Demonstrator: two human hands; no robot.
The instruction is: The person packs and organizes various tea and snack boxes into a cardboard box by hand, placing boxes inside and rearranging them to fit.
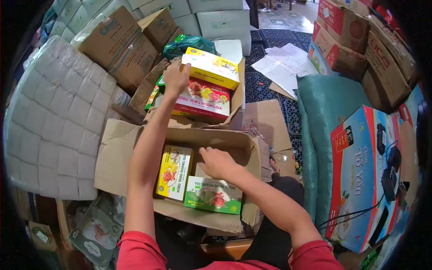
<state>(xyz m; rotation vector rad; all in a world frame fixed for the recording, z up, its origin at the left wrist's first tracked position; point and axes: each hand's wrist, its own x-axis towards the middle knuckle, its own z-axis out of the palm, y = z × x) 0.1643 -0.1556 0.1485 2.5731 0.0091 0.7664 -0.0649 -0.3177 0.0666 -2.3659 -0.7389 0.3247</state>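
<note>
Beyond the left fingers, white cartons are stacked high at the back, with brown cartons nearer, to the left of those fingers. Farther left stands a wrapped white bale. Ahead and to the right of the right fingers, the dark floor has a fine pattern, and papers lie on it. Far past all the fingers, a pale floor catches bright light. Well to the right of them are a green sack, a blue box and, farther off, red cartons.
</note>
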